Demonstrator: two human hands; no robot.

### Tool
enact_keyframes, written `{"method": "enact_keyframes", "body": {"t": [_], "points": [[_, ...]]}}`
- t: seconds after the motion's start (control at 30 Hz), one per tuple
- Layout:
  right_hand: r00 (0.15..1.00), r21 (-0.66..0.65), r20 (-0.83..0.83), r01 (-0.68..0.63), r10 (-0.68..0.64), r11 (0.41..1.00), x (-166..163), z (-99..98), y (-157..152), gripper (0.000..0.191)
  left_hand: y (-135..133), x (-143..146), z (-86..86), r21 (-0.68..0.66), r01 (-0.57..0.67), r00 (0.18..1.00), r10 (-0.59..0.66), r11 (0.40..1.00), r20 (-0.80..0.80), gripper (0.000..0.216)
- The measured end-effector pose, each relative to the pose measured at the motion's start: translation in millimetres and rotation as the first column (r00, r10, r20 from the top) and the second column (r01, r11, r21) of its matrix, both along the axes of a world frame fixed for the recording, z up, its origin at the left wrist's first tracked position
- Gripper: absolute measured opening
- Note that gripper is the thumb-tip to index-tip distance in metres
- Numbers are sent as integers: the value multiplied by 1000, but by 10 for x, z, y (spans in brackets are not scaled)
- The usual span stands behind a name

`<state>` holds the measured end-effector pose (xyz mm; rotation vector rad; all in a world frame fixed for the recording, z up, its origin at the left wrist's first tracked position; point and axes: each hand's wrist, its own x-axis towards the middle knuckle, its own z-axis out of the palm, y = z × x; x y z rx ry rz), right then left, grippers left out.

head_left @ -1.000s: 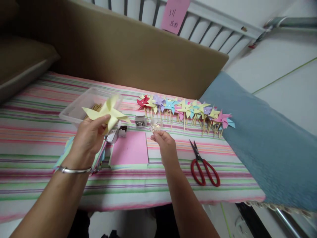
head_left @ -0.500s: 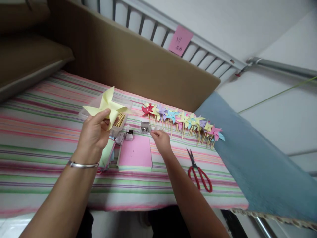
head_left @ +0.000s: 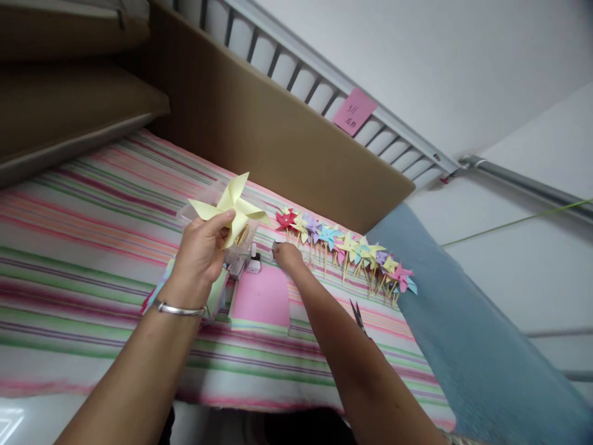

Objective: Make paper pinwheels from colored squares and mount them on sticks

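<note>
Our right hand [head_left: 288,254] has moved farther beyond the pink paper [head_left: 262,296], its grip hidden; left of that paper, our left hand [head_left: 201,244] pinches the yellow pinwheel [head_left: 239,206], which over-tight squeezing could crease.

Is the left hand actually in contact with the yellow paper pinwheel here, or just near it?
Touching. The head view shows it: the left hand grips the yellow paper pinwheel, its thumb lying across the front near the centre.
</note>
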<state>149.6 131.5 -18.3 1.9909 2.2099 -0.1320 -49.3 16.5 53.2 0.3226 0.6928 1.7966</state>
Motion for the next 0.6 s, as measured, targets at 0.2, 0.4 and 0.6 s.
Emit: {"method": "enact_keyframes", "body": {"t": [0.2,0.4,0.6], "points": [[998,14,68,-12,11,1000,9,-56,4,28,3,16,-24,-10,13,1000,-14,1000,-17,23],[996,9,78,-40,39,999,26,-28,-48,28,-25,64,27,-8,19,1000,-19,1000,-6,23],[996,-41,84,-36,40,999,-2,-14,25,23,-18,124,35,-21,58,998,-58,998,-4,24]]}}
